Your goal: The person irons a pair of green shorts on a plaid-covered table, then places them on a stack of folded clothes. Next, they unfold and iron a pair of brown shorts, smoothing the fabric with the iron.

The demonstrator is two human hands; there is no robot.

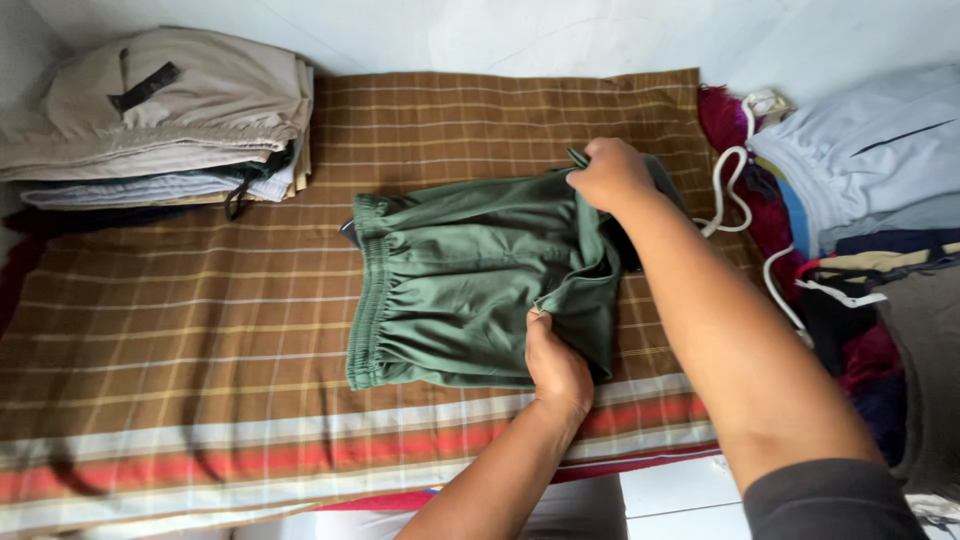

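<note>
A brown checked cloth (pixel 200 300), edged at its near side with pale and red stripes, is spread flat over the floor, and a pale wall is seen along the far side. Near the middle of the cloth a pair of green shorts (pixel 450 290) is laid, its gathered elastic waistband turned to the left and its leg end to the right.

The leg end is gripped by both hands. The left hand (pixel 557 368) is placed at the near right corner of the shorts, its fingers pinched on a fold of the green fabric, which is lifted slightly off the layer beneath. The right hand (pixel 610 175) is held at the far right corner, its fingers clenched on the edge of the fabric there; a dark sleeve is seen on that arm at the near right edge of the view.

At the far left corner of the cloth a stack of folded garments (pixel 160 120) is set, beige ones on top and pale blue and dark ones beneath. To the right of the cloth an unsorted heap of clothing (pixel 860 200) is piled, with a light grey-blue garment uppermost and a white drawstring (pixel 735 190) trailing from it toward the shorts.
</note>
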